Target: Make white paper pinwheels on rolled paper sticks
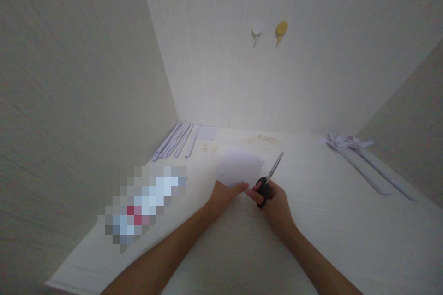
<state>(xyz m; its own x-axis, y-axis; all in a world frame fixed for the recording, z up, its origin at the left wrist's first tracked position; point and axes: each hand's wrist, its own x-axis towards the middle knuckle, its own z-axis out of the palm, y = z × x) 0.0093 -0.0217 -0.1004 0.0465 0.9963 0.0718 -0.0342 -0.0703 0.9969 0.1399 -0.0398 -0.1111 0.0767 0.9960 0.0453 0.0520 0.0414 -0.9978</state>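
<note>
A pale piece of paper is gripped at its near edge by my left hand, the thumb lying on top. My right hand is closed around the black handles of a pair of scissors. The blades point up and away to the right of the paper, together as far as I can see. My right thumb and a fingertip come close to the paper's near corner beside my left thumb; whether they pinch it I cannot tell.
Several folded paper strips lie at the back left beside a small paper sheet. Thin string-like bits lie nearby. Long strips with a crumpled end are at right. A pixelated item lies left. Two hooks hang on the back wall.
</note>
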